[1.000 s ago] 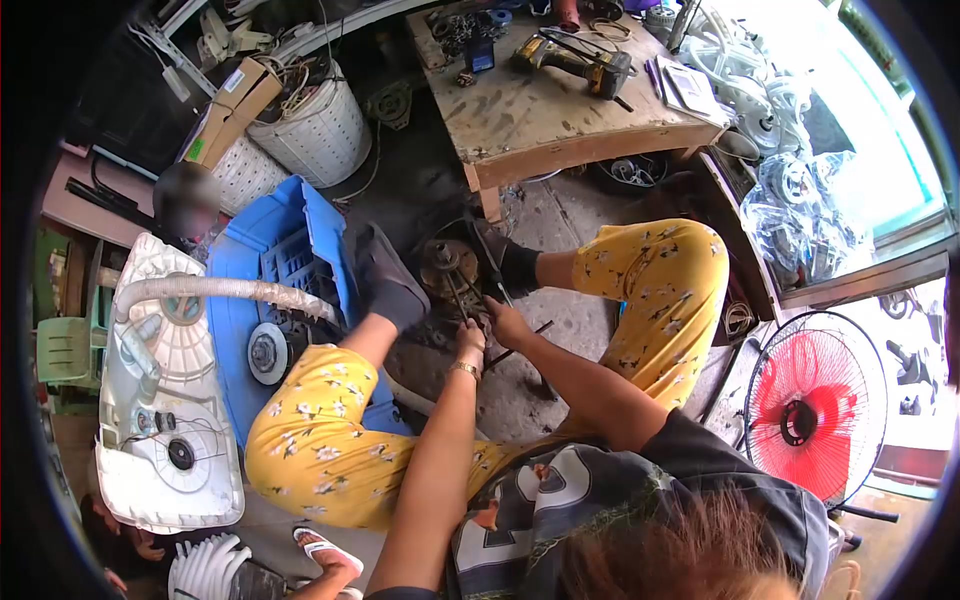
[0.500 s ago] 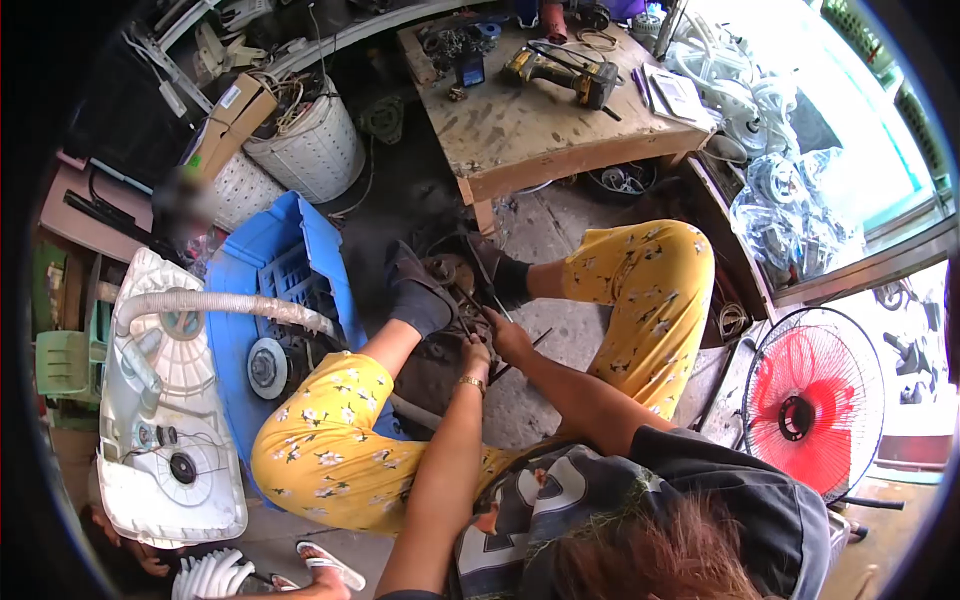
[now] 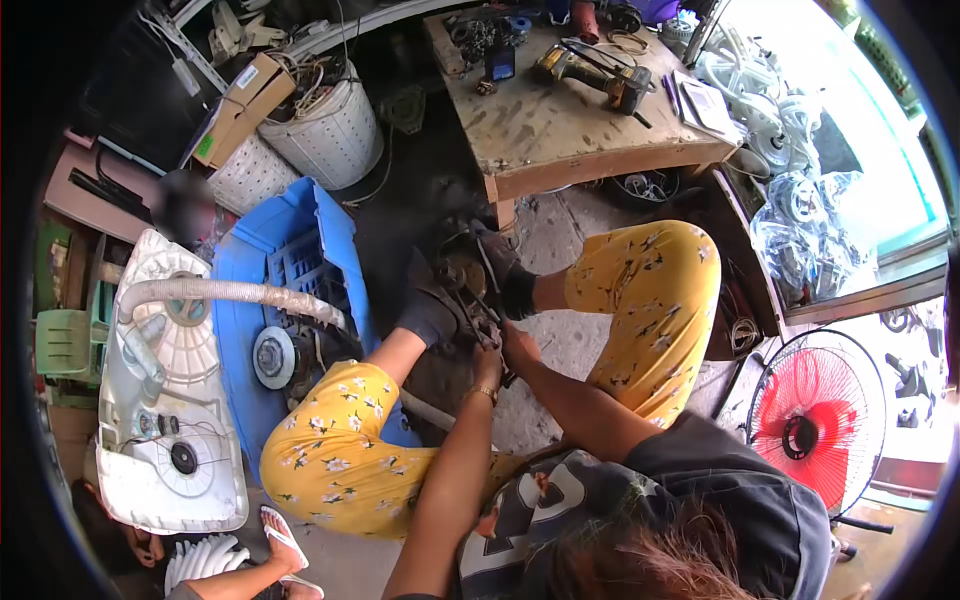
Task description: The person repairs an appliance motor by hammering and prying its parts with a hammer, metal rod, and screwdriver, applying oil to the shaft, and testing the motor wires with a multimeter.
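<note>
Between my shoes, a dark round metal part (image 3: 462,272) sits on the floor, braced by both feet. My left hand (image 3: 487,362), with a gold-coloured band at the wrist, is closed around the near end of a long dark metal bar (image 3: 484,318) that reaches toward that part. Close against it on the right, my right hand (image 3: 519,346) is also closed, its fingers partly hidden. What it grips is too dark to name, though it looks like the same bar or another beside it.
Ahead stands a wooden table (image 3: 600,160) bearing a yellow-black power drill (image 3: 595,78). On my left lie a blue plastic housing (image 3: 240,290) and a white appliance panel (image 3: 180,400). A red fan (image 3: 815,425) stands on the right. Another person's sandalled foot (image 3: 283,540) shows at lower left.
My hands have come closer together, and the separate rods near my right hand no longer stick out to the right. The view has shifted slightly. The other person's feet have moved.
</note>
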A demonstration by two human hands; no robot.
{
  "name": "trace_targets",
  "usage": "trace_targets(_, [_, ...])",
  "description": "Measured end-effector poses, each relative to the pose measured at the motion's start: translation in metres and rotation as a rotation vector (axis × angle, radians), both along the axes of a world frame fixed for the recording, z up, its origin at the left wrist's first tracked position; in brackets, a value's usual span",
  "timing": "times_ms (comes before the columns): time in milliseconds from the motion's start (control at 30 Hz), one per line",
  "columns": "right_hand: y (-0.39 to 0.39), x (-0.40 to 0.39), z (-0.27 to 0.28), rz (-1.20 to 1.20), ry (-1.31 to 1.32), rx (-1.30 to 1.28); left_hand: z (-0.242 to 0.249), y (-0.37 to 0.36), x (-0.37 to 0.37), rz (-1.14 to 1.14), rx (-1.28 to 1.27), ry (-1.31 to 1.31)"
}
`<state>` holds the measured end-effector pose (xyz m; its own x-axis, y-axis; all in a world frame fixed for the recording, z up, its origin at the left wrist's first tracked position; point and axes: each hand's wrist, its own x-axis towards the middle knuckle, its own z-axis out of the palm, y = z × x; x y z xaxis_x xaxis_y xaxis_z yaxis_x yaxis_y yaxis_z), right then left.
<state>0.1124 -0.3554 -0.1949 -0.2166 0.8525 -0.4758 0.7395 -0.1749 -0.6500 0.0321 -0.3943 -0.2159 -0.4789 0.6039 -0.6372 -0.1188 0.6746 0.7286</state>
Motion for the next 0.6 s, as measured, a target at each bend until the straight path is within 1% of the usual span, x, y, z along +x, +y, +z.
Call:
trace_targets(33, [0.005, 0.003, 0.006, -0.011, 0.013, 0.009, -0.004, 0.003, 0.002, 0.008, -0.005, 0.002])
trace_targets(67, [0.009, 0.004, 0.012, 0.06, -0.056, 0.024, -0.007, 0.003, 0.003, 0.016, -0.007, 0.005])
trace_targets(167, [0.012, 0.007, 0.01, 0.082, -0.017, 0.105, -0.009, 0.004, 0.002, 0.026, 0.002, 0.026])
trace_targets(267, [0.013, 0.009, -0.009, 0.151, 0.007, 0.14, -0.035, 0.001, -0.002, 0.051, 0.041, -0.003])
trace_targets(333, [0.008, 0.008, -0.004, 0.126, 0.022, 0.14, -0.046, 0.0, -0.006, 0.087, 0.075, -0.075])
trace_targets(400, [0.003, 0.006, -0.002, 0.097, 0.025, 0.086, -0.058, -0.004, -0.009, 0.061, 0.094, -0.05])
trace_targets(467, [0.005, 0.006, 0.005, 0.054, 0.014, -0.003, -0.065, -0.01, -0.009, -0.044, 0.113, 0.105])
trace_targets(500, [0.008, 0.005, 0.006, 0.041, 0.022, -0.009, -0.066, -0.011, -0.004, -0.097, 0.125, 0.178])
trace_targets(533, [0.009, 0.004, 0.006, 0.029, 0.028, -0.016, -0.078, -0.012, 0.0, -0.025, 0.279, 0.296])
trace_targets(567, [0.008, 0.004, 0.005, 0.017, 0.031, -0.027, -0.09, -0.014, -0.005, -0.026, 0.215, 0.139])
trace_targets(600, [0.009, 0.002, 0.006, 0.02, 0.019, -0.046, -0.067, -0.012, -0.012, -0.025, 0.151, -0.019])
